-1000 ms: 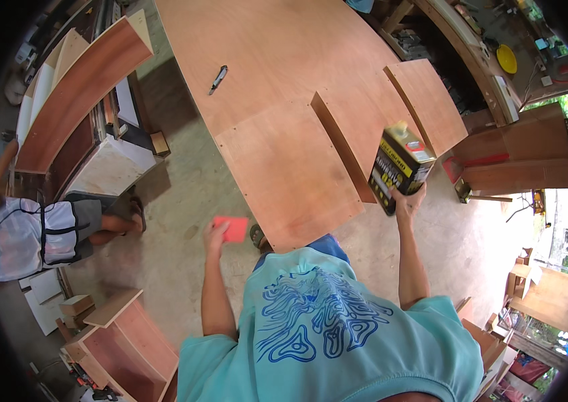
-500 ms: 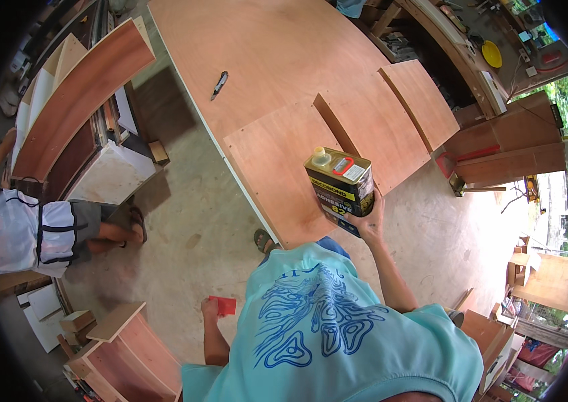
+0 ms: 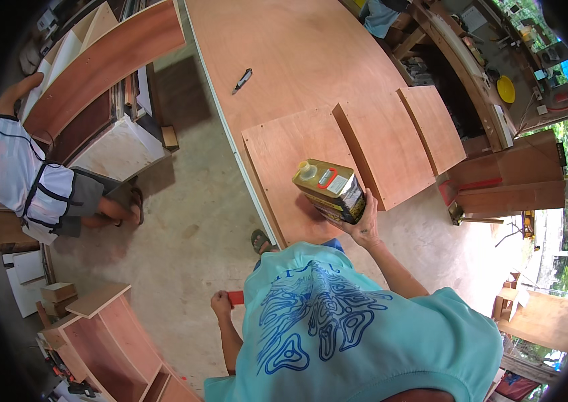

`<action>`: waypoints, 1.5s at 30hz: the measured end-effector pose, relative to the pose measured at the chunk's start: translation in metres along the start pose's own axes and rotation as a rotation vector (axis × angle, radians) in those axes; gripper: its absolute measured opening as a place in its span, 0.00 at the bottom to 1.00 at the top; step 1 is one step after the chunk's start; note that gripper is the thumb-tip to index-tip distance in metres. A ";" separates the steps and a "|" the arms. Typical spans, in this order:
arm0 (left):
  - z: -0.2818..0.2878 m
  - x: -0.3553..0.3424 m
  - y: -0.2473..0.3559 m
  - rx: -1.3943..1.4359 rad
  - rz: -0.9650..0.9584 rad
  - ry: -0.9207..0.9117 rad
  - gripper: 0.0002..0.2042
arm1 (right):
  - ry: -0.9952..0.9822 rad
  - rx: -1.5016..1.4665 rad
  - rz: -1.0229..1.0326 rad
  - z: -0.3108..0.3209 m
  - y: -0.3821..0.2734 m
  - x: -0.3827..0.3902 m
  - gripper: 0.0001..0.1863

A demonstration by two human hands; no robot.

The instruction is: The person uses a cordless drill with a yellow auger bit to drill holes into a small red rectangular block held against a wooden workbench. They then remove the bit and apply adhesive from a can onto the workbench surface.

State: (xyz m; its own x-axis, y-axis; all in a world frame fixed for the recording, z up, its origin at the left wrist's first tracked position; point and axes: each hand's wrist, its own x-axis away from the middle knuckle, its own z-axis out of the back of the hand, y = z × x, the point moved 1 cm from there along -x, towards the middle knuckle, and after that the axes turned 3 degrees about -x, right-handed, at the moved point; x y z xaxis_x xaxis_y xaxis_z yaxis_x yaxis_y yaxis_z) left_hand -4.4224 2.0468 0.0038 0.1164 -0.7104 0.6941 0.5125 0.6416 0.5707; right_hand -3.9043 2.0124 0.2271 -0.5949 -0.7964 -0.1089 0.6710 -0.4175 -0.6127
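Observation:
My right hand point(image 3: 366, 226) grips the lower right side of a rectangular metal adhesive can point(image 3: 341, 194). The can has a pale plastic spout cap and a red carrying handle on its top. It is held over the near end of a wooden panel point(image 3: 291, 137); whether it touches the panel I cannot tell. Low at my left side, my left hand point(image 3: 220, 303) is closed on a flat red spreader point(image 3: 236, 297), partly hidden by my shirt. Farther up, a utility knife point(image 3: 242, 81) lies on the large plywood sheet point(image 3: 284, 47).
Two more panels point(image 3: 384, 147) lie beside the first, stretching right. A co-worker point(image 3: 43, 181) stands at left by a long wooden case point(image 3: 110, 67). An open cabinet point(image 3: 110, 335) is at lower left. At upper right, a workbench point(image 3: 458, 67) borders the plywood.
The can has tilted and shifted slightly left over the panel, showing less of its front. My left hand with the spreader is nearer my body. The whole view has turned a little.

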 end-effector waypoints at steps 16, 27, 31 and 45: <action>-0.013 0.055 -0.128 0.126 0.171 0.014 0.04 | 0.211 -0.278 -0.151 -0.014 0.023 0.047 0.76; 0.054 0.025 0.047 0.040 0.013 0.237 0.12 | -0.073 0.078 0.470 0.008 -0.018 -0.086 0.60; 0.047 0.043 0.016 0.165 0.080 0.292 0.12 | -0.186 0.093 0.485 0.009 -0.031 -0.134 0.58; -0.174 0.263 -0.135 0.532 0.560 0.336 0.08 | -0.323 0.214 0.616 0.000 -0.062 -0.242 0.58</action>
State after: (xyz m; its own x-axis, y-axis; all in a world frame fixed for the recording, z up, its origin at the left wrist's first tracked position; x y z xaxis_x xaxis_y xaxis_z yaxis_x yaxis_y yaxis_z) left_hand -4.3130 1.7235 0.0334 0.5240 -0.2411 0.8169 -0.1561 0.9157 0.3704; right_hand -3.8020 2.2309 0.2919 0.0569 -0.9902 -0.1274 0.9336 0.0980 -0.3447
